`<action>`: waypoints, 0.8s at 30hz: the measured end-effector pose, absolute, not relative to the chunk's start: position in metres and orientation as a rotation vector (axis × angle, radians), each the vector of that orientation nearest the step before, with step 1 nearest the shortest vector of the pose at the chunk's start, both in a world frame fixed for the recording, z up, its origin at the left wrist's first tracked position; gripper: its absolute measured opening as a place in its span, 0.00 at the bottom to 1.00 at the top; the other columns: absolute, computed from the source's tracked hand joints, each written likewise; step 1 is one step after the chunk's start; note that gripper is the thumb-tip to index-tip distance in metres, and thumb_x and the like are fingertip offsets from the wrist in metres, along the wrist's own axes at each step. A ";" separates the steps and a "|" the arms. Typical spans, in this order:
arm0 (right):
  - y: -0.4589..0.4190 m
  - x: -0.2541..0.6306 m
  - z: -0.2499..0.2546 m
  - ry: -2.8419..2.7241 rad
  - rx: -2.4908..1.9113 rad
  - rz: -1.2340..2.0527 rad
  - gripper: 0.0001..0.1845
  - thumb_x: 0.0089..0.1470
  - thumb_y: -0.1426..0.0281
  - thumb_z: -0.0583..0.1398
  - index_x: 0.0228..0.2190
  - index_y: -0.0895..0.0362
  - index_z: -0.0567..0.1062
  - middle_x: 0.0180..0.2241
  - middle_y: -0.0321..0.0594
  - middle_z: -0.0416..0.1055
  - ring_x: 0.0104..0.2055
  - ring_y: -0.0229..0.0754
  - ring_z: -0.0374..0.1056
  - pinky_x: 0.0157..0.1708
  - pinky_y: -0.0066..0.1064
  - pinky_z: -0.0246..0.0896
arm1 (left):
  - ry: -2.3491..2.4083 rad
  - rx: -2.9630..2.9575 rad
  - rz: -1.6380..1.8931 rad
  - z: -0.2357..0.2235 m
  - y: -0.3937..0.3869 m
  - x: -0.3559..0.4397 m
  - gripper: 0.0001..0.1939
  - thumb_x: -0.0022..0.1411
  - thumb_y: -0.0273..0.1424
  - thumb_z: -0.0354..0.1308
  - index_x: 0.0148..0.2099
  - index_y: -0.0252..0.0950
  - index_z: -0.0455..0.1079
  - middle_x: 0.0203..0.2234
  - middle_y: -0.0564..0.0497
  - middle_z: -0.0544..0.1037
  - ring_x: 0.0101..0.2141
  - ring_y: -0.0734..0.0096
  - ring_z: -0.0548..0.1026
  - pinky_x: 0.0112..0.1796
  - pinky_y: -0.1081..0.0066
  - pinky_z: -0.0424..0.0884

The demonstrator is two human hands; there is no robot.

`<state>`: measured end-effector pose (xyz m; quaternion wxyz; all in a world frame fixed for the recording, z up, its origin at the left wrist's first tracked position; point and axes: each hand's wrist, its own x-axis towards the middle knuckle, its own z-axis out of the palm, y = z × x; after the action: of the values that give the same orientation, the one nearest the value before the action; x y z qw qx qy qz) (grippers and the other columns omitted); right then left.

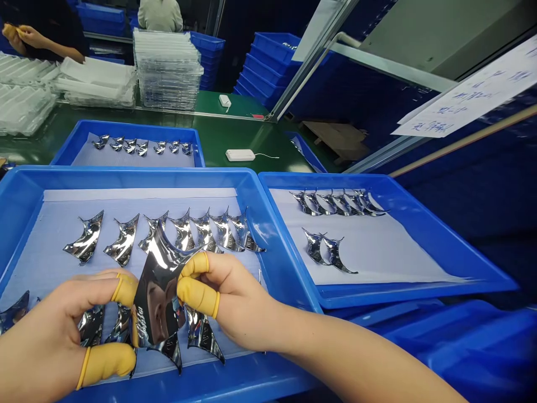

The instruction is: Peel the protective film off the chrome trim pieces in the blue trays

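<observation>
A curved, mirror-like chrome trim piece point(157, 296) with light script lettering at its lower left is tilted up above the large blue tray point(126, 178). My right hand point(229, 294), with yellow finger cots, pinches its right edge between thumb and forefinger. At the piece's left edge is my left hand point(62, 330), also in yellow cots. Its forefinger meets that edge and another cot shows partly behind it, while the thumb stays apart below. Similar chrome pieces point(121, 240) lie in rows on the tray's white liner, some hidden by my hands.
To the right, another blue tray point(356, 294) holds chrome pieces in two groups. A smaller-looking tray point(138, 126) with more pieces sits behind. A white device point(240, 155) with a cord lies on the green table point(268, 131). Clear plastic trays point(168, 70) are stacked beyond; two people are farther back.
</observation>
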<state>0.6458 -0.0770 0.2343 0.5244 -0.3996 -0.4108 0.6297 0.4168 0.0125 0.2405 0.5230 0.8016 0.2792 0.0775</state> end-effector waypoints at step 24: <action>-0.080 0.646 0.233 -1.029 -1.038 1.471 0.07 0.55 0.67 0.62 0.29 0.57 0.73 0.27 0.36 0.67 0.30 0.37 0.62 0.32 0.31 0.61 | 0.433 2.278 0.199 0.246 0.021 0.430 0.06 0.64 0.30 0.56 0.34 0.41 0.73 0.29 0.51 0.77 0.36 0.66 0.75 0.39 0.69 0.77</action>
<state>0.6460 -0.0797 0.2335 0.5089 -0.4310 -0.4273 0.6104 0.4304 0.0210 0.2457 0.3960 0.8988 0.1707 0.0784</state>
